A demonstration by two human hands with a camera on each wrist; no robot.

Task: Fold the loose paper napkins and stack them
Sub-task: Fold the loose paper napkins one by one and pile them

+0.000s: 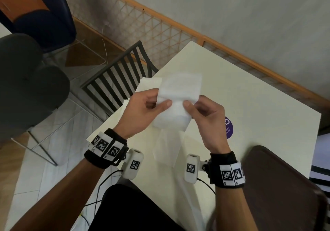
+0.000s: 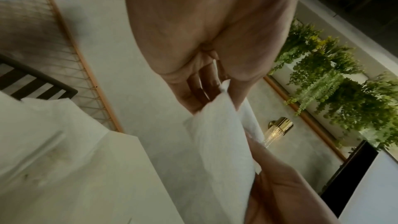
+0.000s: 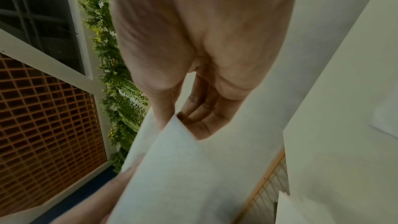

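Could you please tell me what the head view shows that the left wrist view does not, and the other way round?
Only the head view shows the purple sticker on the table, the wrist bands with their markers, and a napkin lying flat under the hands. Only the left wrist view shows the hanging plants and a gold wall lamp. Both show the left hand and right hand pinching one napkin held off the table, plus the slatted chair.

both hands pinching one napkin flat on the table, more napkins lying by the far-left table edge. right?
Not quite. The napkin is held up in the air above the table, not flat on it; the head view shows this. The rest holds: left hand and right hand both pinch it, and more napkins lie by the far-left edge.
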